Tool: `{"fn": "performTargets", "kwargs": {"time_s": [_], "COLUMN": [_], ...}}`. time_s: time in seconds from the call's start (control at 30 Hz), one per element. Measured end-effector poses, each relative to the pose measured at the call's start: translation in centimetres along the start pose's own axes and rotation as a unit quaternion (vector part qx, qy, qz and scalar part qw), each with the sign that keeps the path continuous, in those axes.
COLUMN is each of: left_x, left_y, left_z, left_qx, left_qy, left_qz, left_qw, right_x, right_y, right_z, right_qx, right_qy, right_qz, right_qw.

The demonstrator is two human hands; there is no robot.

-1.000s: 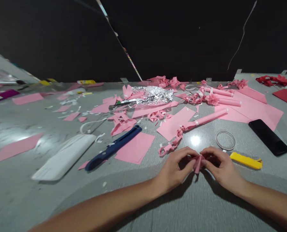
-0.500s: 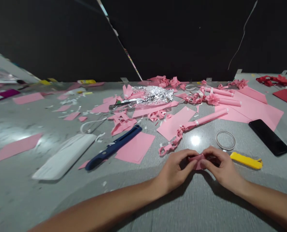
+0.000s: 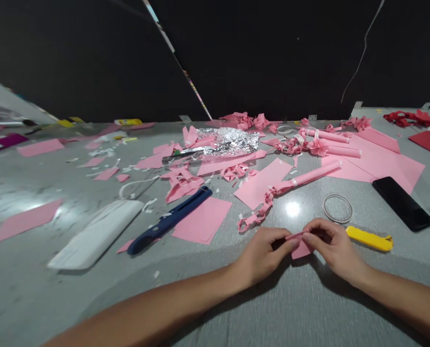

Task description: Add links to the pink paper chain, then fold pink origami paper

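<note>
A small folded pink paper piece (image 3: 301, 247) lies low over the grey table (image 3: 236, 308), pinched from both sides. My left hand (image 3: 263, 253) grips its left edge with thumb and fingertips. My right hand (image 3: 331, 245) holds its right edge, fingers curled over the top. A pink paper chain (image 3: 253, 219) attached to a rolled pink tube (image 3: 311, 177) lies just beyond my left hand. A yellow utility knife (image 3: 369, 238) rests right of my right hand.
Blue-handled scissors (image 3: 169, 220) lie on a pink sheet (image 3: 202, 220) to the left, beside a white pouch (image 3: 95, 234). A clear tape ring (image 3: 337, 208), a black phone (image 3: 402, 203), crumpled foil (image 3: 229, 141) and several pink scraps and rolls fill the far table.
The pink piece stood up between my fingers a second ago; it now lies flatter and lower toward the table. Both hands stayed in place, only the fingers shifted.
</note>
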State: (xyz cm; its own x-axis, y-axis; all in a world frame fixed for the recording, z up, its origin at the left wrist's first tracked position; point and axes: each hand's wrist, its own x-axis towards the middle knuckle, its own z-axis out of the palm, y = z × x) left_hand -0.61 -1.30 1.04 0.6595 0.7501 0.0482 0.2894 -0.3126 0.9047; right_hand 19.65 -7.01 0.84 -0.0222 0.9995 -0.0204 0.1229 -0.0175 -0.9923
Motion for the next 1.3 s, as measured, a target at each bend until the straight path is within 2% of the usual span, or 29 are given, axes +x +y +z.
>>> {"fn": "performTargets", "kwargs": {"time_s": [0.17, 0.3, 0.37, 0.53, 0.6, 1.03, 1.3], "left_x": [-0.2, -0.2, -0.2, -0.4, -0.6, -0.5, -0.3], "left_y": [-0.1, 0.1, 0.1, -0.4, -0.6, -0.7, -0.7], "left_z": [0.4, 0.4, 0.3, -0.2, -0.3, -0.6, -0.6], "left_qx": [0.025, 0.001, -0.018, -0.140, -0.168, -0.198, -0.186], "left_qy": [0.015, -0.022, -0.022, 0.050, 0.059, 0.022, 0.024], "left_qz": [0.016, -0.001, 0.000, -0.010, 0.005, 0.056, 0.055], "left_qw": [0.999, 1.000, 1.000, 0.989, 0.984, 0.978, 0.981], "right_x": [0.4, 0.8, 0.9, 0.8, 0.8, 1.0, 0.9], "right_y": [0.5, 0.6, 0.4, 0.1, 0.1, 0.2, 0.1], "right_z": [0.2, -0.2, -0.5, -0.9, -0.9, -0.8, -0.8], "right_qx": [0.009, 0.023, 0.048, 0.102, 0.104, 0.127, 0.118], "right_qy": [-0.016, 0.012, 0.011, -0.034, -0.039, -0.036, -0.039], "right_qz": [0.019, 0.018, 0.019, 0.044, 0.046, 0.036, 0.035], "right_qw": [1.000, 1.000, 0.999, 0.993, 0.993, 0.991, 0.992]}}
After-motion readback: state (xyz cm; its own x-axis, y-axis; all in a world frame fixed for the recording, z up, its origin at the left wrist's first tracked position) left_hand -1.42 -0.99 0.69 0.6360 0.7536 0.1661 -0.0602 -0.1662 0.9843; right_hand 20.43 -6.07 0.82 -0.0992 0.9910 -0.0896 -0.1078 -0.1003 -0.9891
